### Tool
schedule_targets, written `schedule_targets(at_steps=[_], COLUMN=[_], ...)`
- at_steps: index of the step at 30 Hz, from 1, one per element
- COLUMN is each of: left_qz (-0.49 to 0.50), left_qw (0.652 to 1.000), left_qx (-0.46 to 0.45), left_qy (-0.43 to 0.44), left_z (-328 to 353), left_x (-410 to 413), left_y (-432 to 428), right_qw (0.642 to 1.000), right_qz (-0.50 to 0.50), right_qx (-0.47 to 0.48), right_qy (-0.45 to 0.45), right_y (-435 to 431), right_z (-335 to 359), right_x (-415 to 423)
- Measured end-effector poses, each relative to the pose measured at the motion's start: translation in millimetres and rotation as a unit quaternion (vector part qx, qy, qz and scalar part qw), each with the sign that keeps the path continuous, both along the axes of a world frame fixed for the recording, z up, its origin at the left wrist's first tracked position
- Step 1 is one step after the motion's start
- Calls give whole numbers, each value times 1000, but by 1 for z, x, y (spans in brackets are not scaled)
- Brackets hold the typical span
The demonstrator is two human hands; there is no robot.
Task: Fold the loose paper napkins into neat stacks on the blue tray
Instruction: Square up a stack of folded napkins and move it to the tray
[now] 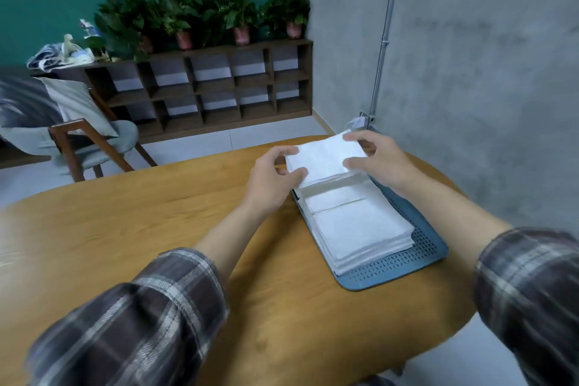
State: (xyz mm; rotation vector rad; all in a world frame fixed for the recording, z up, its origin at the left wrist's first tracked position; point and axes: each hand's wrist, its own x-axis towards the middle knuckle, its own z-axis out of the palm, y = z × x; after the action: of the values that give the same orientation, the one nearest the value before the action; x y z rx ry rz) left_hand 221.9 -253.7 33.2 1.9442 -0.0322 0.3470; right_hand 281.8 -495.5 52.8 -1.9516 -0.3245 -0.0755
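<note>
A blue perforated tray point(416, 260) lies on the right part of the round wooden table. A neat stack of white folded napkins point(363, 235) fills its near half. At the far end sits a second white napkin stack point(326, 157). My left hand point(272, 175) pinches that stack's left edge between thumb and fingers. On the right edge, my right hand point(376, 157) grips with curled fingers and thumb. A lower layer of napkins point(338, 197) shows between the two stacks.
The wooden table point(156, 229) extends left and toward me. A grey concrete wall point(470, 72) stands close behind the tray. A chair point(84, 141) and a low shelf with potted plants point(219, 84) stand across the floor.
</note>
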Motion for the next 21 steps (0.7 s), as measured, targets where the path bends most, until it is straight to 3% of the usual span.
schedule_targets(at_steps=[8,21], left_qz=[42,68], left_qw=[998,996], left_qx=[1,24], left_qy=[36,59], left_z=[-13,-29], left_x=[45,58], left_y=[7,7], right_qw=[999,994], right_qz=[-33,-48], right_qx=[-29,-98], right_qy=[31,11], right_y=[11,16], right_z=[-13,-22], right_x=[46,61])
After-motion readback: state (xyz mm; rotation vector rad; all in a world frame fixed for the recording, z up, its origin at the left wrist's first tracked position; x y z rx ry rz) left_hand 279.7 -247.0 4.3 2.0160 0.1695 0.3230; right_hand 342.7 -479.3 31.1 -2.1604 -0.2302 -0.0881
